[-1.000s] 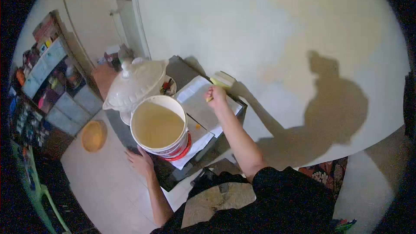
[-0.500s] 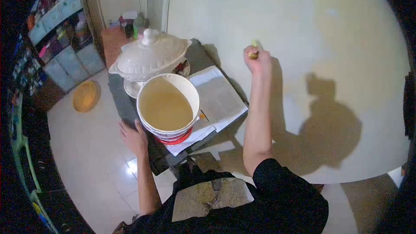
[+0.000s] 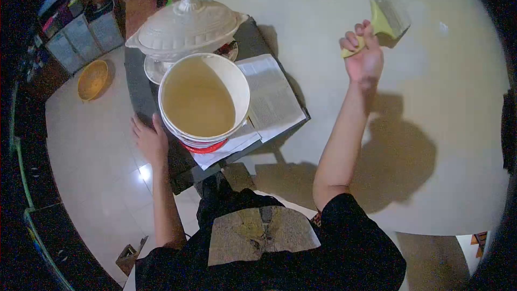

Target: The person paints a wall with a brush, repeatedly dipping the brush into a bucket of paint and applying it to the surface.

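Observation:
My right hand (image 3: 365, 56) is closed around the yellow handle of a wide paintbrush (image 3: 383, 19). Its pale bristles are at the cream wall (image 3: 312, 16), a little blurred; whether they press on it I cannot tell. My left hand (image 3: 151, 139) lies with fingers apart at the left edge of the dark table (image 3: 141, 89), holding nothing. Between my hands stands a white bucket (image 3: 242, 89) with cloudy tan liquid (image 3: 198, 102) inside and a red band near its base. Beneath and beside it, printed paper sheets (image 3: 272, 91) cover part of the table.
Behind the bucket, a white lidded tureen (image 3: 186, 29) stands on the table, with a plate (image 3: 154, 69) partly hidden below. A yellow basket (image 3: 92, 81) sits on the tiled floor (image 3: 89, 145). Shelves with drawers (image 3: 86, 37) stand at the far left. Shadows fall on the wall.
My right hand has moved up and right along the wall, and the brush head now shows clearly. My left hand stays at the table edge. The view has shifted slightly.

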Demonstrator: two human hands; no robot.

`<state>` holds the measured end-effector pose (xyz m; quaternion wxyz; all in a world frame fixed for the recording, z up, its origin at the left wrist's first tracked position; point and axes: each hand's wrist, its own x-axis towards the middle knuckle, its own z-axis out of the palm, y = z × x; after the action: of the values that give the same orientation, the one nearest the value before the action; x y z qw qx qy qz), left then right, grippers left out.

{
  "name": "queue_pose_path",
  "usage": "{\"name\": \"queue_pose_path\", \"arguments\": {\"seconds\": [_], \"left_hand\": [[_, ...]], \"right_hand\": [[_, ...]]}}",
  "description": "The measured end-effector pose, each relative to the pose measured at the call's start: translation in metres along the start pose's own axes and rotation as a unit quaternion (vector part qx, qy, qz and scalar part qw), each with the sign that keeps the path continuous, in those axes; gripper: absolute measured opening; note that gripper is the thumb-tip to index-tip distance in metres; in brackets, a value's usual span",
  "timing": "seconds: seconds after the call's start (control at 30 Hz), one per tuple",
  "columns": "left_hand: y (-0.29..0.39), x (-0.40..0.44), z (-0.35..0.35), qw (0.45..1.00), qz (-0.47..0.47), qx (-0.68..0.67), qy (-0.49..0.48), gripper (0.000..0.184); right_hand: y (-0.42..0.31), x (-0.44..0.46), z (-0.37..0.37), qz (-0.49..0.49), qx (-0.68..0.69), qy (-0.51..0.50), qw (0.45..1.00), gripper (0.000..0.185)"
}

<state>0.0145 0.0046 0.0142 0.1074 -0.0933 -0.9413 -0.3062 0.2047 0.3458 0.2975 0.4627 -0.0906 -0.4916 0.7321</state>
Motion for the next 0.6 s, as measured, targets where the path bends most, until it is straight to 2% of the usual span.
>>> {"name": "queue_pose_path", "arguments": {"seconds": [0.07,0.13,0.23,0.33,0.4,0.47,0.5,0.57,0.6], "left_hand": [[0.004,0.0,-0.004,1.0,-0.002,-0.007,-0.005,0.066],[0.001,0.0,-0.001,1.0,-0.015,-0.006,-0.022,0.066],[0.005,-0.002,-0.005,1.0,-0.013,0.009,-0.014,0.066],[0.003,-0.001,-0.002,1.0,-0.026,-0.004,-0.012,0.067],[0.004,-0.002,-0.005,0.999,-0.026,-0.003,-0.019,0.068],[0.003,-0.002,-0.003,0.999,-0.029,-0.004,-0.022,0.068],[-0.002,-0.002,0.002,1.0,-0.017,-0.01,-0.012,0.068],[0.0,-0.001,0.002,1.0,-0.01,-0.015,0.002,0.068],[0.007,-0.002,-0.005,1.0,-0.024,-0.011,-0.011,0.068]], "right_hand": [[0.025,0.018,-0.025,-0.004,-0.01,-0.02,1.0,0.018],[0.053,0.031,-0.048,0.054,-0.013,0.131,0.99,0.016],[0.091,0.02,-0.051,-0.018,-0.189,0.217,0.958,0.012],[0.12,0.016,-0.066,-0.02,-0.117,0.187,0.975,0.01],[0.135,0.016,-0.07,-0.021,-0.155,0.201,0.967,0.009],[0.153,0.005,-0.06,-0.005,-0.148,0.239,0.96,0.009],[0.171,0.005,-0.075,-0.008,-0.148,0.236,0.96,0.009],[0.214,0.008,-0.116,0.062,-0.126,0.3,0.944,0.011],[0.219,0.004,-0.11,0.064,-0.125,0.296,0.945,0.011]]}}
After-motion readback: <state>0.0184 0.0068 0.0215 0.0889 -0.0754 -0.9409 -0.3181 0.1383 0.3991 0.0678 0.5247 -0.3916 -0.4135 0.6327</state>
